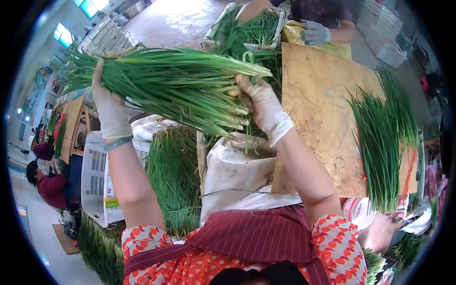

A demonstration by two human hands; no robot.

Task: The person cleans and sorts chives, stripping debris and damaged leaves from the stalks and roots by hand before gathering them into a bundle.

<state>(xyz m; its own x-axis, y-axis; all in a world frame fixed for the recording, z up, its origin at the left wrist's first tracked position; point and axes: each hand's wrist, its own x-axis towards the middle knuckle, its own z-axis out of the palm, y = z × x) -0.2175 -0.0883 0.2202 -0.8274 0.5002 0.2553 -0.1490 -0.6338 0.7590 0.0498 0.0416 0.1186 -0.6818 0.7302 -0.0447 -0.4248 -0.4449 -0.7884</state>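
A large bundle of garlic chives [175, 85] is held up in front of me, its pale stem ends to the right and its green leaves to the left. My left hand [109, 102], in a whitish glove, grips the leafy part; some of its fingers are hidden by the leaves. On the stem end, the bent fingers of my gloved right hand [263, 99] are closed, with the gloved tips stained brown. Beneath the bundle, more garlic chives [173, 175] fill a container beside a white sack [235, 166].
A wooden board [327, 118] stands to the right, with other bunches of chives [380, 142] at its right edge. Across from me, a co-worker's gloved hand [315, 33] is near a crate of greens [256, 28]. A white plastic crate [95, 180] stands left.
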